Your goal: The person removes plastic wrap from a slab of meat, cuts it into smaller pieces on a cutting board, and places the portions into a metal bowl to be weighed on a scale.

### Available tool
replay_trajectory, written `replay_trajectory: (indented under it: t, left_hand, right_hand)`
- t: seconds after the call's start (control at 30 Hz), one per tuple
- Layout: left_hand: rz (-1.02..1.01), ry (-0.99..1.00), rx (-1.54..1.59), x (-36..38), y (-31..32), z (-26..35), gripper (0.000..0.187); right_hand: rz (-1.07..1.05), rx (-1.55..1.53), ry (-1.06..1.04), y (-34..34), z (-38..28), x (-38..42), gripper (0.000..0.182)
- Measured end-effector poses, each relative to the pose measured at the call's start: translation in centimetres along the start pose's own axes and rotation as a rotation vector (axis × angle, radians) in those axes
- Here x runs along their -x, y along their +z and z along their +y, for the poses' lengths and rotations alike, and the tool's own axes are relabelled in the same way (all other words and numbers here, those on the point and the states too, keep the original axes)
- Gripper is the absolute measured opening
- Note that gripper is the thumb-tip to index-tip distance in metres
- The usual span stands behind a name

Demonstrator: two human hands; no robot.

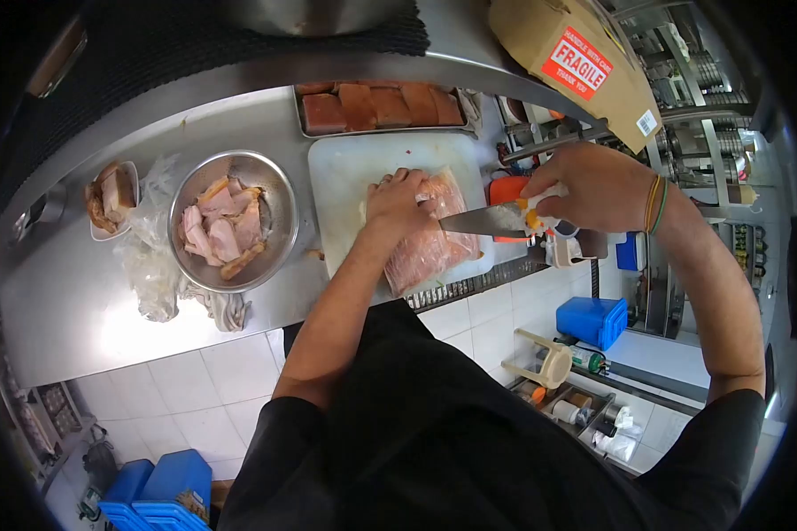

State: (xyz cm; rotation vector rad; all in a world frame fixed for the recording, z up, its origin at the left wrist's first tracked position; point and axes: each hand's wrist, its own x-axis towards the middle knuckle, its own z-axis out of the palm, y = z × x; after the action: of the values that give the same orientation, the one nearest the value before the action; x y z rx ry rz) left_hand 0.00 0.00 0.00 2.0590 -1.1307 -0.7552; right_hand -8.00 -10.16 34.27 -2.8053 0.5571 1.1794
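A flat slab of pink meat in clear plastic wrap (440,252) lies on the white cutting board (345,159). My left hand (397,205) presses down on its upper left part, fingers bent over the wrap. From the right, my right hand (593,188) grips a knife (483,220), its fingers closed around the handle. White and orange material shows at the handle by my fingers. The blade points left, its tip over the wrapped meat close to my left thumb. An orange item (507,190) lies partly hidden behind the blade.
Left of the board stands a steel bowl (282,184) of meat pieces, beside crumpled plastic (155,257) and a small dish of meat (115,199). A tray of browned meat blocks (376,106) sits behind the board. Above it, a cardboard box (540,40) rests on the shelf.
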Motion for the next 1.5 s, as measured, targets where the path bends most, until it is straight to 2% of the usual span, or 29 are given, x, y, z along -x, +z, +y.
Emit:
replay_trajectory:
  t: [0.1,0.17,0.3,0.33,0.43,0.53,0.57,0.63,0.67,0.8,0.9,0.97,1.1,1.17,1.23,1.27,1.5]
  left_hand:
    - [-0.002,0.044,0.055,-1.2,0.9,1.5,0.055]
    - [-0.045,0.016,0.038,-0.3,0.1,0.2,0.055]
    - [-0.002,0.025,-0.013,0.2,-0.2,0.0,0.052]
    - [-0.014,0.023,-0.011,0.2,-0.2,0.0,0.052]
    - [-0.028,0.029,-0.007,0.1,-0.6,-0.4,0.053]
    - [-0.038,0.024,-0.013,0.3,-0.6,-0.3,0.054]
    - [-0.054,0.030,-0.020,0.1,-0.8,-0.4,0.055]
    - [-0.054,0.043,-0.028,-0.3,-0.3,-0.5,0.055]
    - [-0.027,0.043,-0.029,-0.7,0.0,-0.7,0.056]
    - [-0.041,0.027,-0.060,-0.8,-0.4,0.4,0.059]
    - [-0.053,0.026,-0.083,-1.0,0.0,0.0,0.060]
    - [-0.047,0.035,-0.102,-1.2,0.1,-0.2,0.062]
    - [-0.060,0.052,-0.176,-0.8,0.0,0.6,0.062]
    - [-0.042,0.052,-0.189,-0.6,0.0,0.4,0.062]
    - [-0.010,0.044,-0.174,-0.6,0.7,0.1,0.063]
    - [0.005,0.034,-0.161,-0.5,0.9,-0.1,0.063]
    - [-0.049,0.024,-0.139,1.0,2.1,0.7,0.065]
  right_hand:
    - [0.003,0.037,0.039,-1.2,0.0,0.2,0.030]
    - [0.002,0.035,-0.043,-1.0,-0.6,-0.9,0.030]
    - [-0.049,0.008,0.011,-1.4,-0.9,-1.7,0.031]
    - [-0.037,-0.017,0.070,-1.4,-1.6,-1.4,0.030]
    - [0.104,0.041,-0.062,0.1,-0.3,-1.7,0.029]
    - [0.056,-0.098,0.087,1.0,0.0,-0.6,0.026]
    - [0.117,-0.073,0.070,1.7,-0.5,0.1,0.025]
    - [0.240,-0.040,0.051,4.5,-2.2,2.5,0.023]
    - [0.288,-0.111,0.114,6.0,-2.6,3.4,0.019]
    - [0.472,-0.072,0.192,13.1,-4.7,7.4,0.017]
    - [0.459,-0.112,0.367,20.0,-7.0,9.7,0.031]
    - [0.578,-0.153,0.389,25.9,-8.2,10.5,0.043]
    - [0.709,-0.224,0.427,32.8,-10.0,10.6,0.046]
    - [0.707,-0.246,0.417,33.0,-9.8,10.6,0.044]
    - [0.712,-0.256,0.396,29.9,-9.1,11.2,0.042]
    - [0.640,-0.268,0.404,27.5,-9.2,11.5,0.036]
    - [0.323,-0.162,0.342,16.7,-7.0,11.5,0.028]
